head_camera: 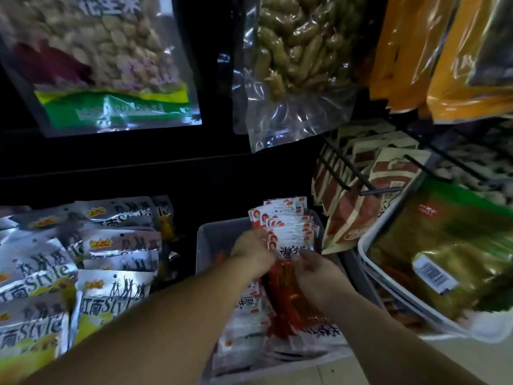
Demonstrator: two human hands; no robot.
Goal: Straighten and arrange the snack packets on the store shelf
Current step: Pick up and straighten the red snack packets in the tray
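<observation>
grey bin (211, 240) centre | white basket (477, 332) right | black wire rack (427, 168) above it

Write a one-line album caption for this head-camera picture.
The left hand and right hand hold red-and-white snack packets in a grey bin, between silver packets and a green bag.

Dark shelf (181, 276), grey bin (215, 230), silver snack packets (119, 243)

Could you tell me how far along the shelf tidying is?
Done: red-and-white packets stand in a row at the back of the grey plastic bin. In hand: left hand and right hand hold another packet against it. Left: flat packets at the bin's front, and jumbled silver packets beside it.
</observation>
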